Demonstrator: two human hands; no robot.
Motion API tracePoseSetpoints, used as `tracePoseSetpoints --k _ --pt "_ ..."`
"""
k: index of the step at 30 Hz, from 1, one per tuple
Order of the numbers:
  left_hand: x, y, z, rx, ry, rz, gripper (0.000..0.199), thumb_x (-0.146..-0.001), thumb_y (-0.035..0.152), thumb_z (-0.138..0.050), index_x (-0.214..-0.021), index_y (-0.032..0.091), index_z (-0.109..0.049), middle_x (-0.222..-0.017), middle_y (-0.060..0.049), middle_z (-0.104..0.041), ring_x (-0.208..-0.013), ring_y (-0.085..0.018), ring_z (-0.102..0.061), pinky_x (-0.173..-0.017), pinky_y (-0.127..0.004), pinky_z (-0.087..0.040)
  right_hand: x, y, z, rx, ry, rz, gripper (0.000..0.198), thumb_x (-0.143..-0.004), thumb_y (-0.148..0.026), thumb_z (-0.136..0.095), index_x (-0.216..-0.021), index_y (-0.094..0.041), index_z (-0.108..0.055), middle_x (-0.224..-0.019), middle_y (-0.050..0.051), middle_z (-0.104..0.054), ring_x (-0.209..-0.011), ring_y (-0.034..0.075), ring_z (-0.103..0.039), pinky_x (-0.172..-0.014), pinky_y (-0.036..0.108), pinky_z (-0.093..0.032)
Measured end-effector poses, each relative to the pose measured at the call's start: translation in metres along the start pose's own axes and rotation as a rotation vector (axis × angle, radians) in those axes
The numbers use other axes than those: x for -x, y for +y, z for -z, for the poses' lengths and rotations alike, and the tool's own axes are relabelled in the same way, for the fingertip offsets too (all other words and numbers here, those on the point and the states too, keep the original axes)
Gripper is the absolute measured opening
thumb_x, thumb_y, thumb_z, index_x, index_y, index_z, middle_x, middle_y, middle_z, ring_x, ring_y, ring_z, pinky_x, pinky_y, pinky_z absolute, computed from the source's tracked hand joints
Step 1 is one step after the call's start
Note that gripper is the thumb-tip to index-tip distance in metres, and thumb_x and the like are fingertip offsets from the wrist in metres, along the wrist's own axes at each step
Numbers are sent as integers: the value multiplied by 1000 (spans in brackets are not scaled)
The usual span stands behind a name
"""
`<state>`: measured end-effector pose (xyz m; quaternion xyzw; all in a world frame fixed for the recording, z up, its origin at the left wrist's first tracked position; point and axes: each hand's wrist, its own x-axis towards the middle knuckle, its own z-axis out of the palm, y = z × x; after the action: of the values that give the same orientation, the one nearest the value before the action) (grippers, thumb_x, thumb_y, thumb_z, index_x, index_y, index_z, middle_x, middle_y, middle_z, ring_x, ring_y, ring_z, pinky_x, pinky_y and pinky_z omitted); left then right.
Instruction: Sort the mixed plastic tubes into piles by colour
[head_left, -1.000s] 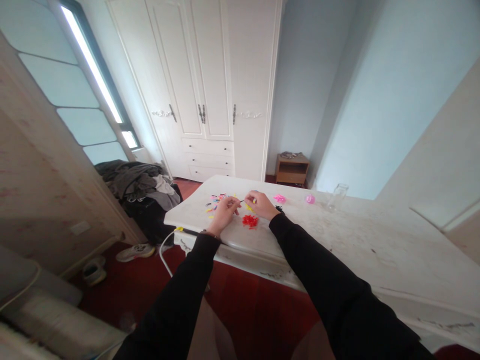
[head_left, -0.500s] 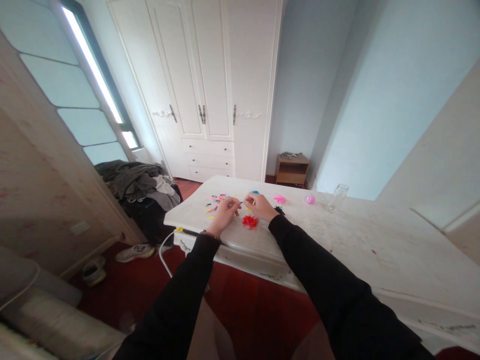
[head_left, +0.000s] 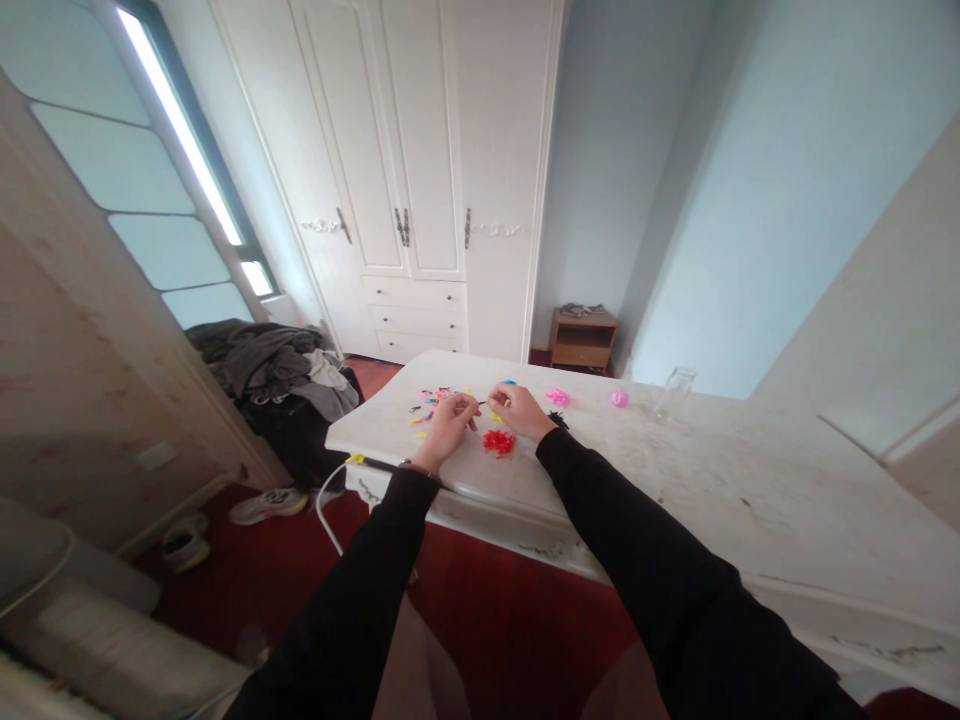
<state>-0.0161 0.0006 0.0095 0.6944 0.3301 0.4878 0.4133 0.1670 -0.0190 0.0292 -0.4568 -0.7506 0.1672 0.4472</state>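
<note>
Above the left part of the white table, my left hand [head_left: 451, 424] and my right hand [head_left: 520, 412] meet with pinched fingertips. A thin black piece [head_left: 483, 403], too small to name, spans the gap between them. Something yellow shows by my right fingers. Just below the hands lies a heap of small red pieces [head_left: 498, 443]. A scatter of mixed coloured pieces [head_left: 430, 402] is beyond my left hand. Black pieces [head_left: 558, 420] lie beside my right wrist, and blue ones [head_left: 510, 383] are partly hidden behind my right hand.
Farther right on the table [head_left: 600, 460] are a pink pile [head_left: 558, 398], a round pink item [head_left: 619, 398] and a clear glass jar [head_left: 676, 392]. A white cable [head_left: 322, 510] hangs at the table's left edge. Clothes [head_left: 277, 365] are heaped to the left.
Both hands stay almost in place. The gap between the fingertips is slightly wider, and the black piece shows more plainly there.
</note>
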Motion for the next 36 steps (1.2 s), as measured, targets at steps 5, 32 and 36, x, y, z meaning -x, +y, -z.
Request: tracePoseSetpoints --k 5,32,36 --pt "0 1 0 3 -2 -4 20 -83 36 -63 -82 16 -64 -78 -2 -66 -56 -11 -60 -59 -25 -49 0 -1 1 -11 2 -23 9 -84 -24 -55 -79 -18 -60 -69 -2 -60 -67 13 -54 -65 26 -38" --pt "1 -4 1 -2 80 22 9 -76 24 -65 -75 16 -63 -66 -1 -65 -57 -14 -63 -60 -26 -51 -8 13 28 277 479 -166 9 -85 -20 -53 -77 -22 -55 -77 3 -62 -74 19 -54 -69 31 -37" --pt "2 -1 -1 -15 54 21 6 -76 21 -65 -74 16 -64 -64 -2 -66 -57 -14 -64 -61 -27 -52 -8 14 33 241 547 -185 8 -85 -20 -52 -78 -22 -56 -78 4 -63 -75 20 -54 -70 31 -39"
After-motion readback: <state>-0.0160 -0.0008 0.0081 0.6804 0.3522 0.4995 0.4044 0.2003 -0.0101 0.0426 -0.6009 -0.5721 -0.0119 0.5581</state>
